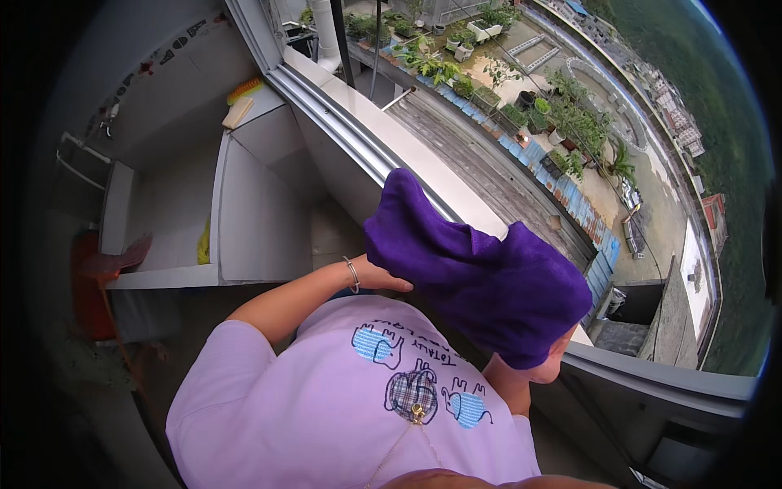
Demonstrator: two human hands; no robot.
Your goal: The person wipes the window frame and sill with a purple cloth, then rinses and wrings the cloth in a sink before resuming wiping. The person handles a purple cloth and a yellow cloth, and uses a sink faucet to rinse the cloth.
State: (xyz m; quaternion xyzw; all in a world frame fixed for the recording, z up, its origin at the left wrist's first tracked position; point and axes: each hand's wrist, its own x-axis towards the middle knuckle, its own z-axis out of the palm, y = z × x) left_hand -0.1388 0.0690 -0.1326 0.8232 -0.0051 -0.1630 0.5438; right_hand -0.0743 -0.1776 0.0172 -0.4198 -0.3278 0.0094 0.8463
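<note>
A purple cloth [482,275], which looks like a soft towel, is spread between my two hands in front of the window sill. On its left side is my left hand [382,275], with a silver bangle at the wrist; its thumb shows below the cloth and its fingers are hidden behind it. The cloth's lower right corner is held by my right hand [550,360], mostly covered by the fabric. Below the cloth is my lilac T-shirt with printed elephants. The cloth overlaps the sliding window's metal track [360,147] and the pale outer sill [421,153].
At left is a tiled basin [177,202] with a tap [109,125] on the wall. A yellow brush [244,88] and a wooden block [238,113] lie on its corner ledge. Beyond the window are a corrugated roof [470,140] and potted plants [574,110] far below. A red container [88,312] stands low left.
</note>
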